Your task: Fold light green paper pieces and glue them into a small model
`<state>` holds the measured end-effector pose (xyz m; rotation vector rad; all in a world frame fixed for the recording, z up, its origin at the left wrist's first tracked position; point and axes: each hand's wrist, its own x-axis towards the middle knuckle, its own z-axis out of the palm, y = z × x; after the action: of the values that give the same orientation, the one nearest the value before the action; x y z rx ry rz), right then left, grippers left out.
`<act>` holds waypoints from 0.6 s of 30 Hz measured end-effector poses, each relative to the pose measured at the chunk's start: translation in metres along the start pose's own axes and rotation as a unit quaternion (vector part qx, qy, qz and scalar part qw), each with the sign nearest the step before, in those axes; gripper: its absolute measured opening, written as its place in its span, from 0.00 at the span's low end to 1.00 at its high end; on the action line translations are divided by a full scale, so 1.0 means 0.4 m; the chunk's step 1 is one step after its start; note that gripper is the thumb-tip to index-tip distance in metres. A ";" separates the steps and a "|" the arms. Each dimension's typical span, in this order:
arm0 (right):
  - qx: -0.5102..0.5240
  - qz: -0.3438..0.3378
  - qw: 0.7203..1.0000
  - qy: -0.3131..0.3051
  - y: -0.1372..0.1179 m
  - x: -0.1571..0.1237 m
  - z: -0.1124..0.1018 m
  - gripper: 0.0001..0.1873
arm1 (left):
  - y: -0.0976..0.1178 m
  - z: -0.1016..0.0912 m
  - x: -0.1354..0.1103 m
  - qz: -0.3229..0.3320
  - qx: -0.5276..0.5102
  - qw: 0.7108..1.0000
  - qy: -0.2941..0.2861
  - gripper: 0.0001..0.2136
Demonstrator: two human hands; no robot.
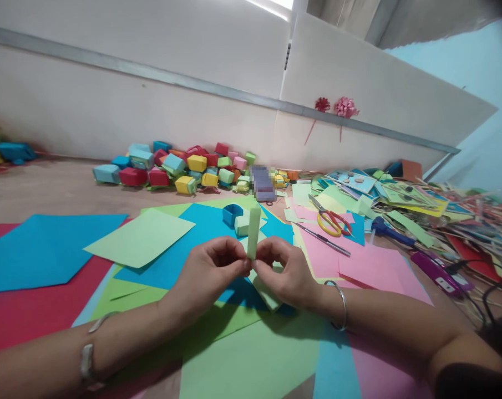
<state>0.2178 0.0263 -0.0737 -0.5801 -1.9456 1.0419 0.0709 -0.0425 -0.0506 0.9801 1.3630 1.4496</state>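
Note:
Both my hands meet over the middle of the coloured sheets, pinching the lower end of a light green paper strip (253, 230) that stands upright between them. My left hand (211, 266) grips it from the left with thumb and forefinger; my right hand (286, 271) pinches it from the right. Just behind the strip sit a small blue paper box (232, 214) and a pale green paper box (242, 224), partly covered by it. More pale green paper (271, 296) lies beneath my right hand. A blue sheet (171, 260) spreads under my left hand.
Several folded paper boxes (176, 163) are heaped along the wall. A mosaicked phone-like object (263, 183) stands behind my hands. Scissors (331, 221), a grey pen-like tool (325, 240), a blue glue gun (392, 231) and a purple power strip (437, 275) lie to the right, beside piled paper and sticks.

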 end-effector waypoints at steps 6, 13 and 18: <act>0.035 0.006 0.999 -0.020 0.002 0.006 -0.003 0.01 | 0.006 0.002 -0.005 -0.014 -0.021 0.999 -0.036 0.11; 0.037 -0.032 0.999 -0.021 0.003 0.011 -0.019 0.04 | 0.003 0.000 -0.004 -0.089 -0.097 0.991 -0.032 0.10; 0.063 -0.002 0.997 -0.044 0.011 0.018 -0.028 0.04 | 0.014 0.000 -0.005 -0.125 -0.096 0.986 -0.049 0.12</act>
<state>0.2232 0.0389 -0.0706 -0.4667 -1.9392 1.1969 0.0712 -0.0443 -0.0451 0.7196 1.2032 1.2973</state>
